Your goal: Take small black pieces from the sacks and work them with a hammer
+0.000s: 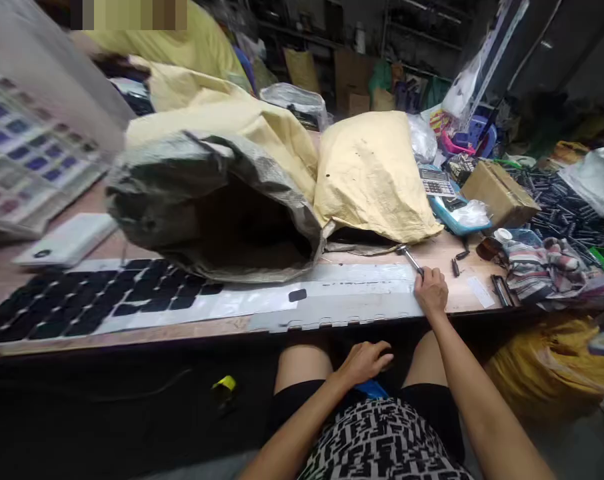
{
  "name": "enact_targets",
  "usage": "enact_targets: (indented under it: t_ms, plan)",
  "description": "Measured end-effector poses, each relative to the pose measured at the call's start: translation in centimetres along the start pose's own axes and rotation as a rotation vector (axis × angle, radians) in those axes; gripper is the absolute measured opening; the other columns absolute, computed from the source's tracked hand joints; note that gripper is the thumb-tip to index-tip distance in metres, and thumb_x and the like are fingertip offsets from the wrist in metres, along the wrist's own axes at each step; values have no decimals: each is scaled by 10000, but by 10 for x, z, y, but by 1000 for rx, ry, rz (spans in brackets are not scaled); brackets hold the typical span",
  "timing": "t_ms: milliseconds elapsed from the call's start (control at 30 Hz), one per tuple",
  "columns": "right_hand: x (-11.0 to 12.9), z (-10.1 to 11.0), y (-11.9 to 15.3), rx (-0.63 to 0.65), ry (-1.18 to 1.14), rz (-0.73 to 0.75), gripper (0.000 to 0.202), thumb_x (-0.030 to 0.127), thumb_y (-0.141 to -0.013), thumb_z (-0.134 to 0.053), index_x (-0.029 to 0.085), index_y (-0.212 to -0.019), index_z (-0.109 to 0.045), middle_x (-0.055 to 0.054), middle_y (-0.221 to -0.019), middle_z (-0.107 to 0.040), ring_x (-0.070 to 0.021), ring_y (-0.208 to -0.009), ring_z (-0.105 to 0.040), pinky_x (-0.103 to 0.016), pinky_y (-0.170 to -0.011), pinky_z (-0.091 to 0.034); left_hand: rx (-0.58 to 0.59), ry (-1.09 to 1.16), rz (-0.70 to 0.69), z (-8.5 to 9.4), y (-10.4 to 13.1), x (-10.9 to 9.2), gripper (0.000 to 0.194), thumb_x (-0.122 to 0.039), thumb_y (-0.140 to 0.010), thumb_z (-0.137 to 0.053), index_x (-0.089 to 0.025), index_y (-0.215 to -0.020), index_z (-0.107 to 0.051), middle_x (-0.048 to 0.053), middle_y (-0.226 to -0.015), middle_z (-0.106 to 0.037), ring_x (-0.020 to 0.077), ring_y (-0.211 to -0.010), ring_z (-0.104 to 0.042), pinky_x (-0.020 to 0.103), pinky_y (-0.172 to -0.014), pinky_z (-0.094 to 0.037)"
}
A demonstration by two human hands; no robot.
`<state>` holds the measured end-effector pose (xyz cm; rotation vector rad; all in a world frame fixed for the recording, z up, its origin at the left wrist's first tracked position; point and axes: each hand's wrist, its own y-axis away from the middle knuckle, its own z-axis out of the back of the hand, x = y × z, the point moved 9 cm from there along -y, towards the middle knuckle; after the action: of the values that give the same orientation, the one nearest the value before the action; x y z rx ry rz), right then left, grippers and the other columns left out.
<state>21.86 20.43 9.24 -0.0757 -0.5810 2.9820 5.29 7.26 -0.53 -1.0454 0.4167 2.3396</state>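
The inside of the big open sack is too dark to see. The person in yellow behind it is cut off at the top. The left hand is over the lap; its palm is hidden, its fingers are loosely bent and part open, and nothing shows in them. The right hand has its fingers closed around the dark end of a thin, shiny metal tool, maybe a small hammer. The tool is over the tabletop, its far end just beside a puffy, wrinkly yellow sack. Flat black pieces with round corners lie on white paper.
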Motion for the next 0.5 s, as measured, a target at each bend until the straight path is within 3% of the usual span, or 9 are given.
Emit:
enact_targets:
  t_ms: [67,133,167,200,267,333,400,500]
  plan:
    - [-1,-1,-2,-4,-4,2,262,304,-965,-509,180,-1156,-639,-94,-1040,-602,-231,-944,-511,-313,-766,-350,-131,12,-275,30,9,-32,333,-403,-959,-508,-238,-819,-761,24,-655,-718,150,-617,-652,260,-616,-439]
    - [-2,-1,-3,-12,-8,5,263,304,-962,-510,178,-1153,-640,-96,-1032,-600,-230,-932,-508,-316,-761,-347,-367,22,-357,77,16,-38,401,-399,-952,-508,-223,-646,-698,25,-573,-660,136,-562,-603,267,-618,-439]
    - [-3,-1,-4,-18,-8,6,265,305,-961,-510,178,-1155,-639,-97,-1028,-599,-231,-927,-507,-317,-756,-345,-561,18,-335,110,20,-31,417,-389,-942,-514,-214,-593,-661,23,-526,-614,133,-528,-568,271,-604,-433]
    - [-3,-1,-4,-26,-9,7,268,306,-961,-510,179,-1159,-637,-96,-1025,-598,-231,-923,-505,-319,-751,-343,-763,23,-253,146,25,-16,406,-377,-930,-526,-209,-579,-641,17,-505,-582,133,-514,-545,270,-589,-429]
    - [-2,0,-4,-42,-9,9,272,310,-959,-510,183,-1165,-635,-93,-1021,-595,-230,-917,-505,-320,-738,-341,-1143,58,86,215,39,38,328,-338,-926,-513,-191,-685,-680,23,-601,-632,144,-578,-583,260,-599,-451]
    - [-1,0,-4,-55,-8,13,270,308,-958,-511,187,-1164,-636,-90,-1014,-594,-229,-910,-507,-319,-728,-340,-1325,89,453,265,47,96,217,-297,-885,-554,-165,-894,-725,42,-733,-693,181,-690,-644,280,-679,-509]
    - [-1,1,-4,-60,-7,18,263,302,-955,-513,187,-1154,-640,-87,-1003,-593,-225,-902,-509,-317,-728,-343,-1327,43,737,301,46,146,273,-203,-817,-588,-126,-1037,-729,105,-866,-734,258,-866,-696,362,-838,-544]
    - [0,2,-4,-63,-10,16,252,297,-951,-517,187,-1142,-640,-83,-995,-591,-220,-897,-509,-315,-738,-350,-1175,13,788,330,26,196,435,-120,-740,-626,-65,-1166,-689,218,-1113,-718,371,-1139,-657,477,-984,-521]
